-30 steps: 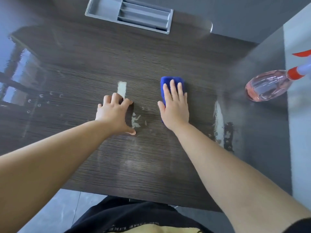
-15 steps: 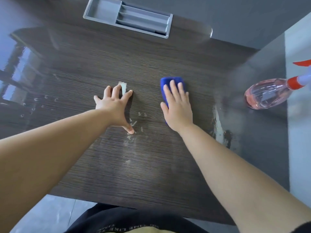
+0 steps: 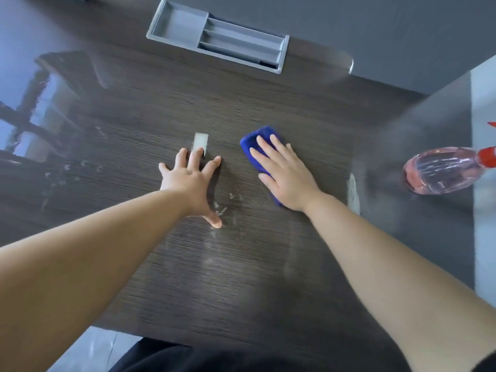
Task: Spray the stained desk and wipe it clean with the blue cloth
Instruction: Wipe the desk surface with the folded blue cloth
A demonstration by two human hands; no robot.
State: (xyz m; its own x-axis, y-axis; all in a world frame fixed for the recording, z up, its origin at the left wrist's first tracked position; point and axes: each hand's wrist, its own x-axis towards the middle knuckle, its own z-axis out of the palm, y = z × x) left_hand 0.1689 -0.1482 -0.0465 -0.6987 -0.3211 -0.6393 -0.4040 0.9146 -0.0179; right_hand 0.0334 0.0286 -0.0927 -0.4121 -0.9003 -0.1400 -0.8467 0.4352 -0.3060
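Note:
A dark wood-grain desk [image 3: 241, 277] fills the view. My right hand [image 3: 284, 173] lies flat with straight fingers on a folded blue cloth [image 3: 253, 140], pressing it onto the desk. My left hand [image 3: 192, 181] rests flat on the desk to the left of the cloth, fingers spread. Small white smears [image 3: 222, 208] show on the wood between my hands, near my left thumb. A pale streak [image 3: 201, 142] lies just beyond my left fingertips. A spray bottle [image 3: 442, 170] with pink liquid and a red collar stands at the right; its nozzle runs out of view.
A grey recessed tray [image 3: 177, 30] with compartments sits in the desk's far edge. A whitish patch [image 3: 353, 191] marks the desk right of my right wrist. Glossy reflections cover the desk's left part. The desk's near edge is by my dark clothing.
My right hand has turned the blue cloth so it points up-left and slid it slightly. My left hand has opened from loosely curled to flat and spread. Fewer white smears show by the thumb.

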